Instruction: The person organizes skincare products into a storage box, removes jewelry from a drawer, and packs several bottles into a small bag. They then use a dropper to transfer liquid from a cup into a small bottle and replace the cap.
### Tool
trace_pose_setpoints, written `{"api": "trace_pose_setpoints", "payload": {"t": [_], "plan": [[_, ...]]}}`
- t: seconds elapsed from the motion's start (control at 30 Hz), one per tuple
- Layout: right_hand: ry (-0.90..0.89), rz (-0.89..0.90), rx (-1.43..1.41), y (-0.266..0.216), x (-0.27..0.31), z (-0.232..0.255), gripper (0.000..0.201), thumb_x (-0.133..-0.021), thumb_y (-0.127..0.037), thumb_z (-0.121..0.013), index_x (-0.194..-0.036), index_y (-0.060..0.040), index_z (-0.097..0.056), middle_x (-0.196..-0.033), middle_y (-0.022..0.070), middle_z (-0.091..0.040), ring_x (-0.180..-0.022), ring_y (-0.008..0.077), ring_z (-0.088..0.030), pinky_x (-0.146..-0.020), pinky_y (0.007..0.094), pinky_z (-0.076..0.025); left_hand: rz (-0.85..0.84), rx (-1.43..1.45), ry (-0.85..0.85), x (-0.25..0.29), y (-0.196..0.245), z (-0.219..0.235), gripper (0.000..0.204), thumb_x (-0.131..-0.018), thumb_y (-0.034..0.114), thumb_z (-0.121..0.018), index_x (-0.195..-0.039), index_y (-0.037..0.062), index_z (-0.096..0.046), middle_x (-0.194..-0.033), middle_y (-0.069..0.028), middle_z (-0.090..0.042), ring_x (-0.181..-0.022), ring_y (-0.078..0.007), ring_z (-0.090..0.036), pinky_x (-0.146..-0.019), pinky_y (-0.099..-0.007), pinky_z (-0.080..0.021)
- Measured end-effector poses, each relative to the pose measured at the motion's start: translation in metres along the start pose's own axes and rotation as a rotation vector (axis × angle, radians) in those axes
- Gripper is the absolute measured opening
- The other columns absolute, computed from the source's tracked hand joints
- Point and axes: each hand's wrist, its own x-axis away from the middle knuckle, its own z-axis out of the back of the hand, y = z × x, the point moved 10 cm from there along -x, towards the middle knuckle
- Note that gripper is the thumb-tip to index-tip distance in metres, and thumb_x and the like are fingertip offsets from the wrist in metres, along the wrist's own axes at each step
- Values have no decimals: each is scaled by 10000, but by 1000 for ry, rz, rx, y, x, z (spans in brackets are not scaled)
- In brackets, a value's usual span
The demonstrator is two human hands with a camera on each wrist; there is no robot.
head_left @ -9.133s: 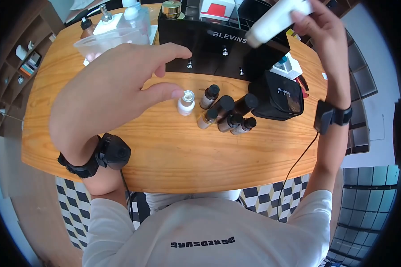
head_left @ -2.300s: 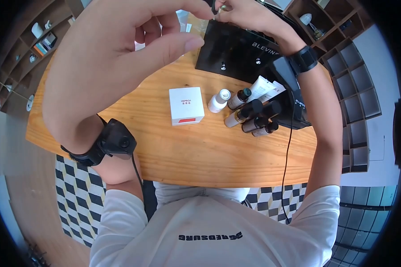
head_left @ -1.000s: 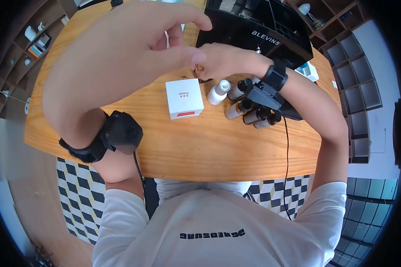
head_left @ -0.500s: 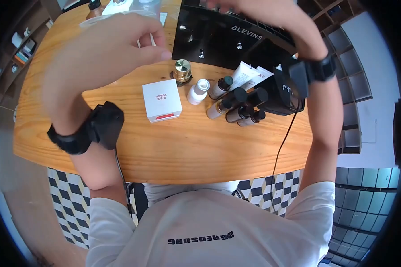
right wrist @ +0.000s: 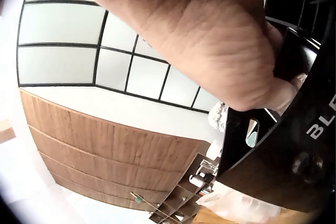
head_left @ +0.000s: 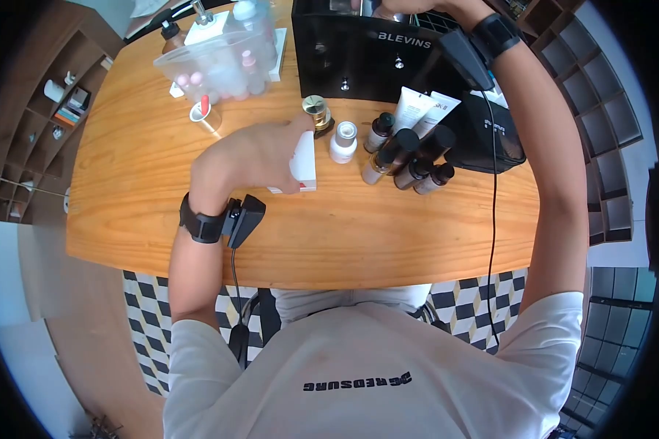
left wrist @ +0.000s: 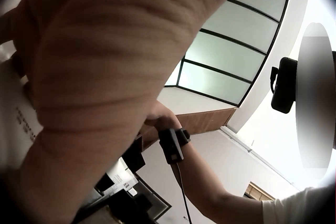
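In the head view the left hand (head_left: 260,157) grips the white box (head_left: 304,162) from above, thumb on its near side. Close behind stands the gold-lidded jar (head_left: 315,107); to the right is a white bottle (head_left: 343,143). At the top edge, the right hand (head_left: 411,6) is over the black organizer (head_left: 359,55), cut off by the frame. In the right wrist view this hand (right wrist: 210,40) reaches into a compartment of the organizer (right wrist: 262,166); its fingertips are mostly hidden, and whether they hold anything cannot be told.
Several dark-capped bottles (head_left: 414,170) stand right of the white bottle, with two white tubes (head_left: 411,108) behind and a black bag (head_left: 490,139) beside them. A clear bin (head_left: 216,69) and a small cup (head_left: 206,117) are at the back left. A cable hangs from the right wrist.
The left hand has come down onto the white box, which now stands turned under it. The right hand remains over the organizer. Earlier, the box and gold-lidded jar came onto the table.
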Motion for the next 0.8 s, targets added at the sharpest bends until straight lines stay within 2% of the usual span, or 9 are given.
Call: {"api": "trace_pose_setpoints", "payload": {"t": [0.13, 0.2, 0.27, 0.33, 0.4, 0.5, 0.57, 0.67, 0.8], "plan": [[264, -54, 75, -26, 26, 34, 253, -757, -67, -788, -981, 21, -712, -814, 133, -743, -789, 238, -707, -714, 376, -543, -104, -7, -8, 6, 11, -10, 811, -693, 211, -884, -1371, 70, -463, -1067, -214, -676, -1020, -406, -660, -872, -429, -525], [555, 20, -177, -48, 50, 67, 176, -821, -35, -762, -968, 39, -701, -807, 152, -736, -793, 231, -710, -706, 361, -543, -147, -1, -33, 14, 21, -13, 810, -693, 213, -882, -1368, 73, -458, -1056, -210, -672, -1016, -408, -655, -873, -430, -523], [560, -7, -223, -73, 58, 72, 129, -864, -18, -743, -960, 52, -693, -818, 167, -732, -809, 221, -715, -710, 349, -547, -96, 5, -98, 20, 25, -19, 842, -677, 246, -901, -1370, 74, -456, -1053, -204, -667, -1021, -407, -645, -879, -430, -519], [607, 215, -256, -111, 57, 74, 148, -856, -22, -750, -968, 55, -691, -850, 178, -733, -812, 248, -711, -731, 366, -554, -88, 0, -114, 24, 30, -18, 846, -676, 273, -905, -1372, 73, -466, -1061, -193, -668, -1028, -405, -644, -882, -435, -517], [419, 234, -184, -153, 42, 50, 176, -848, -31, -754, -990, 54, -696, -881, 186, -732, -819, 282, -708, -763, 387, -559, -80, -11, -130, 29, 27, -23, 852, -676, 299, -909, -1373, 72, -477, -1069, -182, -668, -1035, -403, -643, -886, -439, -515], [461, 417, -53, -166, -2, -19, 241, -862, -131, -768, -1072, -32, -703, -986, 142, -715, -939, 311, -702, -836, 388, -549, -251, -68, 58, 44, 38, -16, 838, -696, 358, -902, -1379, 69, -512, -1121, -163, -683, -1072, -393, -648, -915, -445, -513], [279, 395, -28, -181, -22, -52, 217, -848, -159, -730, -1028, -43, -766, -949, 180, -748, -930, 351, -718, -818, 457, -558, -265, -177, 331, 71, 43, 12, 731, -757, 385, -866, -1347, 65, -575, -1188, -151, -691, -1115, -385, -649, -964, -443, -503], [14, 332, -19, -196, -39, -85, 201, -839, -97, -741, -1026, -25, -719, -958, 162, -725, -910, 306, -704, -720, 409, -551, -218, -168, 366, 111, 55, 54, 516, -833, 344, -799, -1234, 58, -644, -1113, -136, -694, -1028, -361, -671, -847, -454, -536], [-213, 371, 130, -204, -57, -129, 195, -852, -103, -681, -1018, -54, -772, -992, 172, -752, -972, 345, -713, -804, 429, -549, -184, -148, 385, 124, 64, 92, 454, -871, 307, -800, -1216, 42, -668, -1120, -129, -723, -1043, -291, -696, -787, -367, -575]]}}
